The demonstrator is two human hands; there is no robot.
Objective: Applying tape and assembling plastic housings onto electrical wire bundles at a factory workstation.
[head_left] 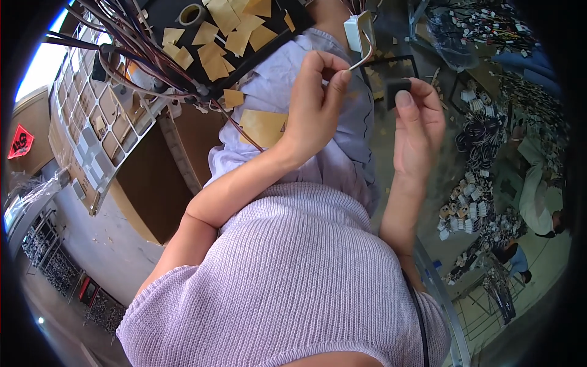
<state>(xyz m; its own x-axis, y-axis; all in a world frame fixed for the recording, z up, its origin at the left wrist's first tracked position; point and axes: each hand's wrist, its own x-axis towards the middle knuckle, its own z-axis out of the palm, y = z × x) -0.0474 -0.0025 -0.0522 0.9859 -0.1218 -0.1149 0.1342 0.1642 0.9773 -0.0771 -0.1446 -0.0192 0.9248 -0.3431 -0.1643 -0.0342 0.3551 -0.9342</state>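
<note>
My left hand (321, 101) is above my lap, pinching a thin cable (365, 59) between thumb and fingertips. The cable bends up toward a white box-shaped part (353, 33) with wires coming out of its top. To the right, my right hand (419, 125) holds a small black square pad (396, 92) between thumb and fingers, apart from the cable. Whether the pad is foam or tape I cannot tell. A yellow-brown paper piece (264, 126) lies on my lap below the left hand.
A black tray (160, 18) at upper left carries several paper pieces (214, 61) and a tape roll (192, 14). Wire bundles (131, 58) hang beside a white grid rack (101, 122). A cardboard box (150, 177) stands below. Piled cables and connectors (468, 208) and other people (535, 189) are at right.
</note>
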